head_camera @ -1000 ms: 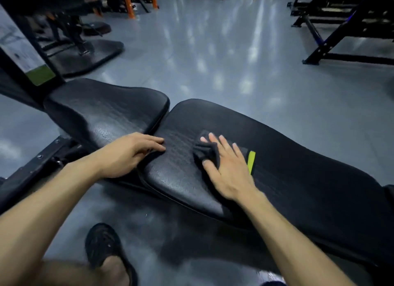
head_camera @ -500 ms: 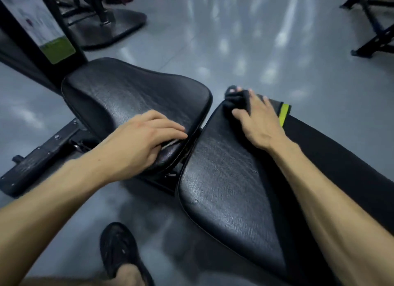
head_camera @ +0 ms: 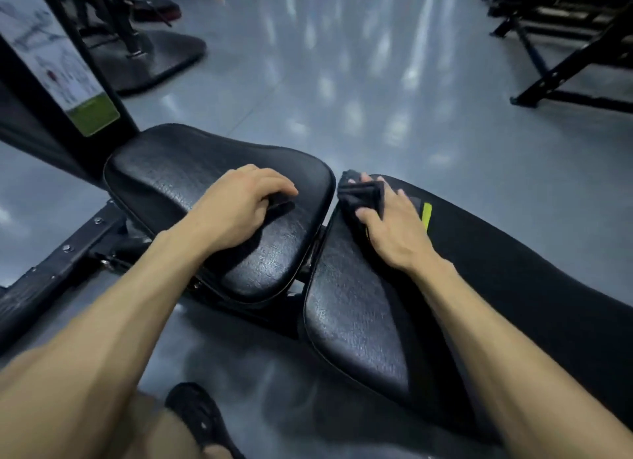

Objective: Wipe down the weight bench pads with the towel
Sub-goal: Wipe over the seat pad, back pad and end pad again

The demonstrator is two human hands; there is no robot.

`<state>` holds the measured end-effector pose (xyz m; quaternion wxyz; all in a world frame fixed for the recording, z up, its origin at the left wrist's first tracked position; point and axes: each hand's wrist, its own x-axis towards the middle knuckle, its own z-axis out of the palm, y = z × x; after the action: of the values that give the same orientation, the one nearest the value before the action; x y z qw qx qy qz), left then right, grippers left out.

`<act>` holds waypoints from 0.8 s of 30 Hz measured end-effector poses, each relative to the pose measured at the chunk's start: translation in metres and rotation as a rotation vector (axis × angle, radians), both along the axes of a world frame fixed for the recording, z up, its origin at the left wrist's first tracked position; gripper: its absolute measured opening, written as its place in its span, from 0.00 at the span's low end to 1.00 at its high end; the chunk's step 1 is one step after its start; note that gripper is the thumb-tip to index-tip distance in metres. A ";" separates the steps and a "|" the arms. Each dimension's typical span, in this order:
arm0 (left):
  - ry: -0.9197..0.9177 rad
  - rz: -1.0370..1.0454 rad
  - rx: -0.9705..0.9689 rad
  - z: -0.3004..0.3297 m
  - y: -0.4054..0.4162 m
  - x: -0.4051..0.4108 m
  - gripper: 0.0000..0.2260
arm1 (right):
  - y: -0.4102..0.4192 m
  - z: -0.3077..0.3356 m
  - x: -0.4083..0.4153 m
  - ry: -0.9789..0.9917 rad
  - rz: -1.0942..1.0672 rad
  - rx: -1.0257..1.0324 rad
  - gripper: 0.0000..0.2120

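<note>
Since half a second ago the left hand [head_camera: 239, 205] has slid from the near corner of the seat pad [head_camera: 178, 170] up onto its top, and the right hand [head_camera: 390, 225] with the towel [head_camera: 359, 194] has shifted toward the end of the back pad [head_camera: 359, 314] next to the gap between the two pads.

Nearest, a black shoe [head_camera: 198, 414] stands on the grey floor [head_camera: 342, 81] below the pads. Both bare forearms reach forward and up from the lower corners.

The left hand rests palm down on the seat pad, its fingers loosely curved with the tips touching the leather, holding nothing.

The right hand lies palm down on the folded black towel, pressing it onto the far corner of the back pad; the thumb sits against the towel's near side and the fingers spread flat over it. A yellow-green stripe [head_camera: 426, 215] of the towel shows just beside the hand's outer edge.

Farther off, a black post with a printed placard [head_camera: 61, 71] rises at the left, and a black machine frame [head_camera: 565, 68] stands on the floor at the right.
</note>
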<state>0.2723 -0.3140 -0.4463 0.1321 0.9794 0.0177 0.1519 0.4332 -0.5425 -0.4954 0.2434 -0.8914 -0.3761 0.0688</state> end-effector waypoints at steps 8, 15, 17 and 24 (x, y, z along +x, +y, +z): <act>0.013 0.053 -0.094 0.014 0.018 0.001 0.25 | -0.050 0.005 -0.164 -0.151 0.359 -0.052 0.34; -0.018 0.076 -0.084 0.031 0.044 -0.024 0.24 | -0.015 0.008 -0.190 0.050 0.129 0.221 0.30; -0.074 0.132 -0.143 0.036 0.059 -0.036 0.24 | 0.015 0.010 -0.198 0.008 0.126 0.214 0.30; -0.154 0.282 -0.285 0.033 0.094 -0.051 0.25 | 0.095 0.014 -0.136 -0.225 0.435 0.057 0.32</act>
<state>0.2211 -0.2200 -0.4137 0.2476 0.9241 0.1656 0.2393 0.2968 -0.4470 -0.4813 0.2045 -0.7842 -0.5857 0.0091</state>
